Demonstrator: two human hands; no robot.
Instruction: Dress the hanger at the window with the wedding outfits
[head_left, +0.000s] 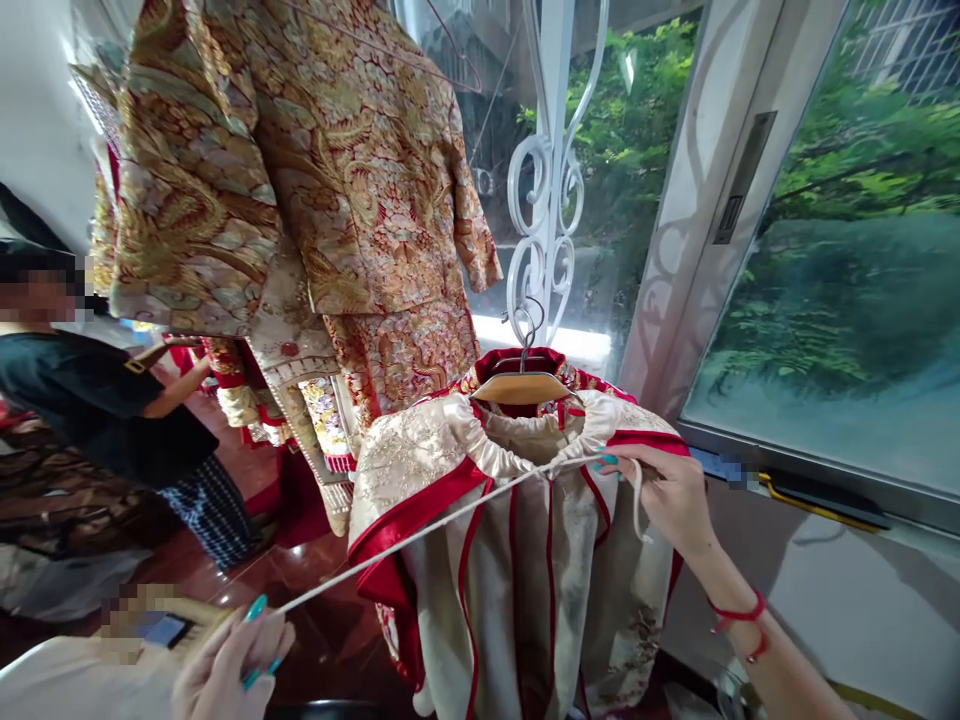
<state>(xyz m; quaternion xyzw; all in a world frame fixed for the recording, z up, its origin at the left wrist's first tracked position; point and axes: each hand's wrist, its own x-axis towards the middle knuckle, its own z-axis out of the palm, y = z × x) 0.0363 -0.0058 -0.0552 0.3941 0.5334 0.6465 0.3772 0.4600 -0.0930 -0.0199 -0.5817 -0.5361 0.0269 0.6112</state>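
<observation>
1. The cream cape with red trim [529, 570] hangs from a hanger [521, 388] in front of us, and we place everything else by it.
2. Our left grip [236, 660] is well apart from the cape, low on its left, fingers pinched together on a white cord [416, 536].
3. Our right grip [667, 495] is at the right front of the cape's neck, pinching the same cord between thumb and finger; a loose length dangles below.
4. Between our hands the cord runs straight and looks taut, crossing the front of the gathered collar [504, 452]. Whether it threads through the collar, we cannot tell.
5. Done, as we judge it: the cape is hung, its collar is puckered and the cord is stretched out.
6. Left, it seems: we see no knot or bow, so the cord looks unfastened.
</observation>
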